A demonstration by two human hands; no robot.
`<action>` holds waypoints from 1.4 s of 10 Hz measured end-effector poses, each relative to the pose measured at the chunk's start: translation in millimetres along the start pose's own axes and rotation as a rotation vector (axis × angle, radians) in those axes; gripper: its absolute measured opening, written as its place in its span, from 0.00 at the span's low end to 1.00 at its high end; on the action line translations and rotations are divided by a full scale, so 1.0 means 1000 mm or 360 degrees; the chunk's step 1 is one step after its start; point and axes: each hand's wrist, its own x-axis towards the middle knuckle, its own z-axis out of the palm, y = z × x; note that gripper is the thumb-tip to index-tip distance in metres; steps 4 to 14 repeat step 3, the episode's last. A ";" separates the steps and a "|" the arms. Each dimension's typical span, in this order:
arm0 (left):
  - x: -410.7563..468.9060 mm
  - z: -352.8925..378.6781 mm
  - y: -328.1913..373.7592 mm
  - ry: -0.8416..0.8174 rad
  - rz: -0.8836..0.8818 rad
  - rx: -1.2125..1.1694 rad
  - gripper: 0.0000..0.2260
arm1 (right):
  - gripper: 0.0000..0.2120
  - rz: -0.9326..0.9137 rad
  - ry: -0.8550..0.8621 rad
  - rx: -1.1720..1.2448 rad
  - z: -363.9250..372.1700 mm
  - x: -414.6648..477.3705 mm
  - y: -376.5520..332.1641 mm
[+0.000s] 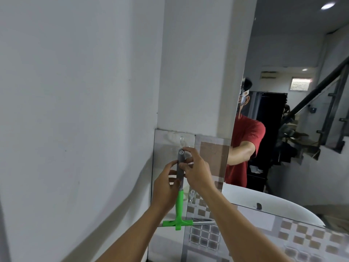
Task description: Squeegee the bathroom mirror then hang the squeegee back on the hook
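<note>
Both hands hold the squeegee (179,188) upright against the tiled wall (211,159), blade end down. The left hand (166,186) is closed around the grey upper part of the handle from the left side, thumb across the front. The right hand (196,171) pinches the same grey section from the right, just above the left hand's grip, thumb and forefinger on the handle and the remaining fingers loosely curled. The handle's top end, with its hanging eye, stands just above the right fingertips. A clear hook (181,141) sits on the tile directly above that eye; whether the two touch cannot be told, but the eye is not over the hook. Below the left hand the handle turns green and runs down to the green crossbar, which lies level beneath both wrists, with a metal blade strip extending to the right under the right forearm. A second clear hook (192,194) is on the tile just below the right wrist. The mirror (283,129) stands to the right of the right hand, its edge meeting the tile, and reflects a person in a red shirt. A white basin (273,203) shows low in the mirror, right of the right forearm.
</note>
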 end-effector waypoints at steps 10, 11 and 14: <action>-0.009 0.002 0.000 0.0165 -0.0027 0.0083 0.20 | 0.29 -0.0063 -0.0016 -0.0142 -0.010 -0.015 -0.007; -0.009 0.002 0.000 0.0165 -0.0027 0.0083 0.20 | 0.29 -0.0063 -0.0016 -0.0142 -0.010 -0.015 -0.007; -0.009 0.002 0.000 0.0165 -0.0027 0.0083 0.20 | 0.29 -0.0063 -0.0016 -0.0142 -0.010 -0.015 -0.007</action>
